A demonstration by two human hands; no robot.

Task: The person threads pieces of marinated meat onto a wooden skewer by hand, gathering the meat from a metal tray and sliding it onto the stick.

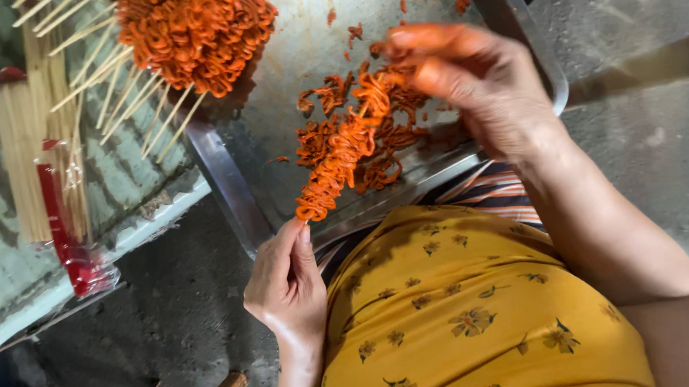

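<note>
Left hand (284,282), nearest: pinches the bare lower end of a thin wooden skewer threaded with orange marinated meat strips (340,159). The skewer's long axis slants up and away to the right hand (479,84), whose fingertips grip meat at its hidden tip. Beneath: rectangular steel tray (229,186), loose strips; far corner, heap of finished skewers (184,34), cut off.

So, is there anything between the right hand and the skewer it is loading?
Nothing visible. The right hand already touches the top of the skewer, and the left hand holds its lower end over the metal tray.
</note>
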